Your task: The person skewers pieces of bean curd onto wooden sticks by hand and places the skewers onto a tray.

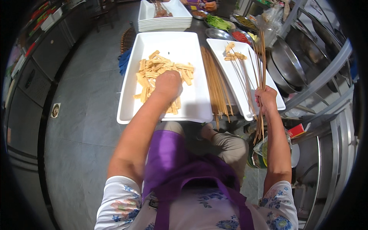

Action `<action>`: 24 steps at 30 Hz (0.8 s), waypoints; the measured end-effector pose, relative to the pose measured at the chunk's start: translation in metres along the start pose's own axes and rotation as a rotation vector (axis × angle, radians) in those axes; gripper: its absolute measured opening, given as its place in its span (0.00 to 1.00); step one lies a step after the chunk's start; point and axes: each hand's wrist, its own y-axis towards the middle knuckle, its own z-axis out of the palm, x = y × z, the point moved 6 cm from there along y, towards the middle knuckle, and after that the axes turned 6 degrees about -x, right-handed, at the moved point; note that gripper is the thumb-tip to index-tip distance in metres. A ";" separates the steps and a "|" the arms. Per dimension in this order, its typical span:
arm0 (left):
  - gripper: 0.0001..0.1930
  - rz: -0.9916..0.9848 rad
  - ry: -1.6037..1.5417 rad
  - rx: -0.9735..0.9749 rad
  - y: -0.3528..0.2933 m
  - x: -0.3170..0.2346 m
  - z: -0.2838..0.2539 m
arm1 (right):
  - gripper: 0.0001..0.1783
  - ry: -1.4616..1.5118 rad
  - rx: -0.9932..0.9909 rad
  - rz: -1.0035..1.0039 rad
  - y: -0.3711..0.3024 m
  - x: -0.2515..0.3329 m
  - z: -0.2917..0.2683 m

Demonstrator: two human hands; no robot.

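Grey floor (86,111) spread left of the upper-centre tabletop (198,27); the right grip (266,96) clamped skewers (262,73); left grip (168,82) apart or together, I couldn't tell.

At left we are seeing grey floor tiles (86,126), a drain (55,110) and, along the edge, cabinets (27,109); at right, metal racking (326,70).

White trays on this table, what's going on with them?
A person's left hand is down on the yellow food strips in the wide tray, its fingertips hidden. The right hand grips a bunch of sticks by the narrow tray, where a few threaded strips lie at the far end. Loose sticks lie between the trays.
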 end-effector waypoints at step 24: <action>0.09 -0.764 -1.858 -0.068 -0.079 0.009 -0.022 | 0.03 0.326 0.446 0.194 -0.204 -0.018 0.039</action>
